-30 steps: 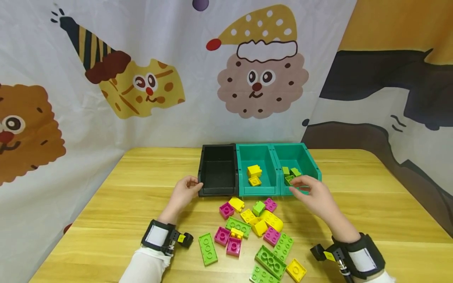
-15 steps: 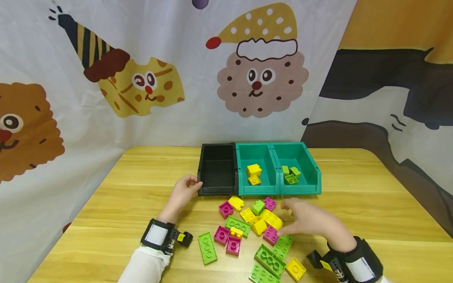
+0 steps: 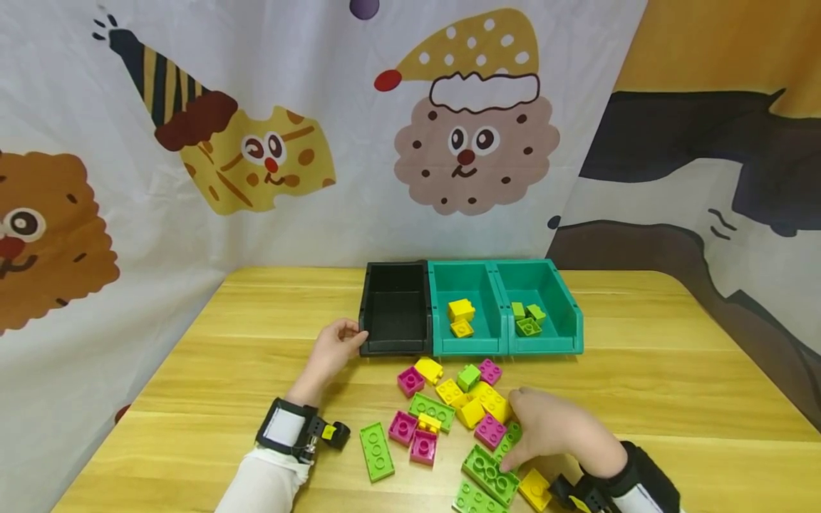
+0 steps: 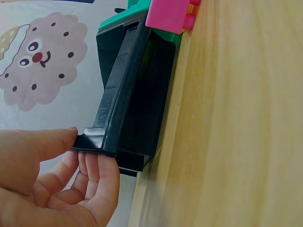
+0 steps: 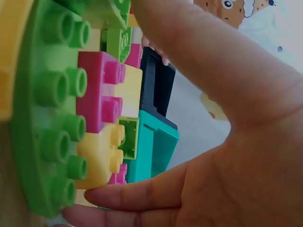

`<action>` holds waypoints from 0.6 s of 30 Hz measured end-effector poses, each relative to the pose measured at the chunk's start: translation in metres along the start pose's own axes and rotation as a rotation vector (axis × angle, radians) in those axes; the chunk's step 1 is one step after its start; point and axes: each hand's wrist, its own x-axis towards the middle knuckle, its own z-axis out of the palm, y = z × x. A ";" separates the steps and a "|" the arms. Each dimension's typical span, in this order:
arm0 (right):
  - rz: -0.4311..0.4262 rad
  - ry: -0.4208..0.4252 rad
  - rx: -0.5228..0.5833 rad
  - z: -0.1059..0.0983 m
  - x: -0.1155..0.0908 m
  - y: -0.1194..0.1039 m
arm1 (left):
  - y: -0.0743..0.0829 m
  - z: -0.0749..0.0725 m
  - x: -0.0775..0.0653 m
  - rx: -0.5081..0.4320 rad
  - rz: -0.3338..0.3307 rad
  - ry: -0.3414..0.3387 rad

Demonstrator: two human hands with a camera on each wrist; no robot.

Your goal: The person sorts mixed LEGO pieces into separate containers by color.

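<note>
In the head view my left hand (image 3: 332, 350) grips the front left corner of a black bin (image 3: 395, 347). The left wrist view shows the thumb on top of that bin's edge (image 4: 94, 138) and the fingers beneath. My right hand (image 3: 556, 431) reaches over a studded green building brick (image 3: 509, 442), thumb and fingers spread apart at its two ends. Seen from the right wrist, this green brick (image 5: 53, 135) stands in front of the palm with nothing pinched. Beside it lie a magenta brick (image 3: 490, 431), a yellow rounded brick (image 3: 492, 401) and an upturned long green brick (image 3: 490, 475).
Two teal bins adjoin the black one: the middle teal bin (image 3: 470, 347) contains yellow bricks (image 3: 461, 310), the right teal bin (image 3: 545, 347) small green ones (image 3: 529, 327). Several loose bricks lie in front, including a long green brick (image 3: 376, 452). A printed cloth (image 3: 288, 235) hangs behind the table.
My right hand has come away from the right teal bin, back toward me, and down to the loose green brick. The left hand has stayed on the black bin.
</note>
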 end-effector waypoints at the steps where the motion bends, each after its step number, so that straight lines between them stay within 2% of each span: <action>1: 0.004 -0.001 0.001 0.001 0.000 0.000 | 0.000 0.000 0.000 0.000 0.000 0.001; 5: 0.004 -0.006 0.001 0.004 0.000 0.000 | 0.000 0.001 0.000 0.004 -0.007 0.006; 13: -0.002 -0.070 0.002 0.004 0.000 -0.001 | 0.000 0.000 0.000 0.006 -0.002 -0.001; 18: -0.029 -0.055 0.003 0.005 0.001 0.000 | 0.000 0.000 0.000 0.003 -0.005 0.003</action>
